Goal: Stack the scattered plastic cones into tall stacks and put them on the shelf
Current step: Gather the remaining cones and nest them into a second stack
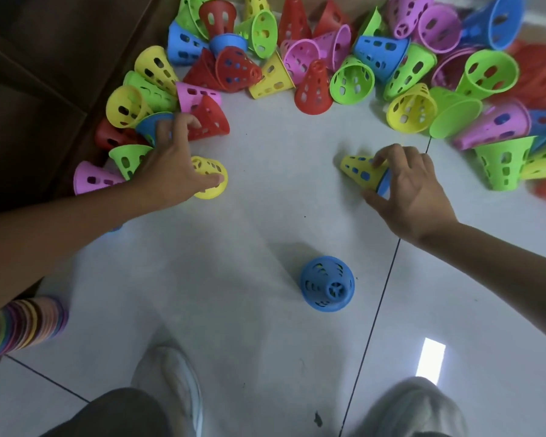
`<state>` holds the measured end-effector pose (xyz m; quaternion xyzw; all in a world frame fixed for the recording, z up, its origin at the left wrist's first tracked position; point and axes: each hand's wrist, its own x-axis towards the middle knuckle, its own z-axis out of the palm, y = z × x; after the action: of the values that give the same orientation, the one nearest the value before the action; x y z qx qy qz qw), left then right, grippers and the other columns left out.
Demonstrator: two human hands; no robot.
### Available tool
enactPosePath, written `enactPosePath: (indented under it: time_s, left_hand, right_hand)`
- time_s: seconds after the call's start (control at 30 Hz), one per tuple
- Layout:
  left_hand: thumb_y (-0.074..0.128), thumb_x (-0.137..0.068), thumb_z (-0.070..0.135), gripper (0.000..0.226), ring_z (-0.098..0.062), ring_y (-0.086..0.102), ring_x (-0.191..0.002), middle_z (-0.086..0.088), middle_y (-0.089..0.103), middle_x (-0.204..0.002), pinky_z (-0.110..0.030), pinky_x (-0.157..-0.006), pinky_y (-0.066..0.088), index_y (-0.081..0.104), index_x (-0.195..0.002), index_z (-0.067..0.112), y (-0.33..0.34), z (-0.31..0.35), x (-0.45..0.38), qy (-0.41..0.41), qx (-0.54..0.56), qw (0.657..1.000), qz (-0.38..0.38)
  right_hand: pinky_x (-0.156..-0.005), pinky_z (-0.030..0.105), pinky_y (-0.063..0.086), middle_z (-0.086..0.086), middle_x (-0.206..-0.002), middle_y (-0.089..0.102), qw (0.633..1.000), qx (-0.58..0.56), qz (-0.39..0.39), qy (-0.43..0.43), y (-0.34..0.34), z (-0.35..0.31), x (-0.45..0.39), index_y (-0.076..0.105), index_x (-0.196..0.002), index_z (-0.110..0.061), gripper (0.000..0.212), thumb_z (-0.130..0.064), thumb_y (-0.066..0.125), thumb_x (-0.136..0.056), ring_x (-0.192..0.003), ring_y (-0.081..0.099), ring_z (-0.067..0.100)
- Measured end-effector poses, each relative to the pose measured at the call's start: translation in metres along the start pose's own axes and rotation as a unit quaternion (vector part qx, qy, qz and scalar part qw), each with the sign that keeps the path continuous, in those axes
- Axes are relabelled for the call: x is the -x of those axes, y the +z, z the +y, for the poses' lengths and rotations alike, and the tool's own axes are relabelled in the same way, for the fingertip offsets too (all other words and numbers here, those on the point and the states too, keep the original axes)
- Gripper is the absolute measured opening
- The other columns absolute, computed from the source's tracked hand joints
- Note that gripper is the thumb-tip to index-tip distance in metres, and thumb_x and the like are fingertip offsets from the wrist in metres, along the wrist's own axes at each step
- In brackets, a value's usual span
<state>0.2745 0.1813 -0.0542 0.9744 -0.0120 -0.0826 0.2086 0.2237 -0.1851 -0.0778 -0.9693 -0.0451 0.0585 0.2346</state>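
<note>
Many perforated plastic cones (314,89) in red, yellow, green, blue and pink lie scattered across the far floor. My left hand (171,168) has its thumb on the rim of a yellow cone (210,171), and its fingers reach onto a blue cone (150,124) in the left pile. My right hand (413,190) grips a tilted yellow cone (358,168) with a blue rim showing at its base. One blue cone (327,283) stands upright on the floor between my hands and feet. A long multicoloured stack (22,326) lies at the lower left.
Dark wooden shelf furniture (35,83) runs along the left side. The floor is pale tile (249,222) with a dark joint line on the right. My two shoes (174,383) are at the bottom edge. Cones crowd the far right corner.
</note>
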Motion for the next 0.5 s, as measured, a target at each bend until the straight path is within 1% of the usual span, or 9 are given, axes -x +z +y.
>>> enactPosePath:
  time_s: [0.1,0.17,0.23,0.3,0.37,0.43,0.5]
  left_hand:
    - [0.091,-0.067,0.028,0.09,-0.032,0.053,-0.112,-0.011,0.026,-0.144,-0.038,-0.089,0.046,0.034,-0.137,0.022,-0.006,0.005,-0.004,-0.004,-0.013,1.0,0.002]
    - [0.09,-0.068,0.028,0.086,-0.026,0.052,-0.109,-0.01,0.028,-0.142,-0.038,-0.09,0.048,0.036,-0.135,0.022,-0.01,0.013,-0.003,0.004,-0.007,1.0,-0.003]
    - [0.09,-0.069,0.029,0.079,-0.017,0.048,-0.105,-0.007,0.036,-0.135,-0.038,-0.091,0.049,0.04,-0.13,0.02,-0.014,0.025,0.004,0.015,0.017,1.0,-0.005]
    - [0.091,-0.069,0.03,0.07,-0.017,0.052,-0.101,-0.002,0.049,-0.123,-0.04,-0.09,0.052,0.047,-0.123,0.019,-0.017,0.043,0.017,0.02,0.076,0.997,-0.009]
    - [0.091,-0.07,0.032,0.064,-0.017,0.06,-0.1,0.002,0.059,-0.112,-0.038,-0.083,0.055,0.05,-0.119,0.022,-0.023,0.068,0.037,0.015,0.161,0.986,-0.037]
    - [0.091,-0.071,0.032,0.061,-0.016,0.064,-0.096,0.004,0.062,-0.109,-0.036,-0.078,0.057,0.052,-0.117,0.025,-0.029,0.094,0.062,0.039,0.213,0.974,-0.072]
    - [0.091,-0.071,0.031,0.061,-0.015,0.066,-0.091,0.006,0.064,-0.108,-0.033,-0.076,0.057,0.052,-0.118,0.025,-0.034,0.117,0.085,0.074,0.247,0.96,-0.109]
  right_hand:
    - [-0.087,0.034,0.032,0.013,-0.12,0.048,1.0,-0.004,-0.014,0.015,-0.003,-0.003,0.007,0.046,-0.125,-0.016,0.05,-0.024,0.074,-0.084,-0.106,0.041,0.033]
    - [-0.091,0.036,0.036,0.013,-0.123,0.049,0.999,-0.007,-0.036,0.03,-0.005,-0.004,0.011,0.044,-0.132,-0.018,0.06,-0.026,0.077,-0.083,-0.11,0.044,0.035]
    - [-0.096,0.039,0.039,0.013,-0.127,0.048,0.997,-0.022,-0.059,0.052,-0.005,-0.005,0.017,0.042,-0.139,-0.018,0.07,-0.029,0.08,-0.081,-0.114,0.047,0.034]
    - [-0.095,0.037,0.04,0.013,-0.13,0.048,0.994,-0.034,-0.072,0.069,-0.004,-0.005,0.024,0.042,-0.141,-0.018,0.075,-0.031,0.082,-0.079,-0.115,0.05,0.033]
    - [-0.089,0.031,0.039,0.01,-0.13,0.048,0.992,-0.046,-0.072,0.088,-0.004,-0.004,0.031,0.043,-0.141,-0.019,0.076,-0.033,0.083,-0.078,-0.113,0.052,0.029]
    - [-0.085,0.029,0.037,0.009,-0.126,0.051,0.99,-0.061,-0.065,0.11,-0.004,-0.003,0.038,0.045,-0.14,-0.02,0.076,-0.035,0.083,-0.076,-0.108,0.053,0.026]
    - [-0.085,0.029,0.039,0.007,-0.12,0.055,0.987,-0.075,-0.057,0.13,-0.005,-0.002,0.045,0.048,-0.138,-0.02,0.076,-0.039,0.084,-0.074,-0.105,0.055,0.025]
